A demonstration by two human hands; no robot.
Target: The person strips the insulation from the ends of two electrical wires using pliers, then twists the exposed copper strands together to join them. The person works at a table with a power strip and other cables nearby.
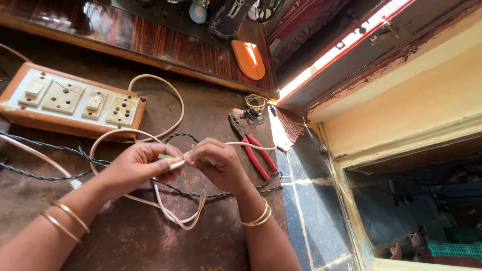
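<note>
Thin white plastic-sheathed cable (pixel 173 217): smooth, glossy. Rusty-brown worktop (pixel 150 241): matt, rough, blotchy. Wood-framed switchboard w/ cream plastic face (pixel 75 100): dull, scuffed. Red-handled metal pliers (pixel 253 148): shiny rubbery grips. Twisted black cord (pixel 45 146): matt. Thin gold metal bangles (pixel 258 217): polished.

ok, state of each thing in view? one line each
left hand: pinching the white cable end
right hand: pinching the same cable end
white cable: looped, slack on the table
pliers: lying on the table, unheld, jaws shut
switchboard: flat on the table, sockets empty
twisted black wire: lying loose
</note>
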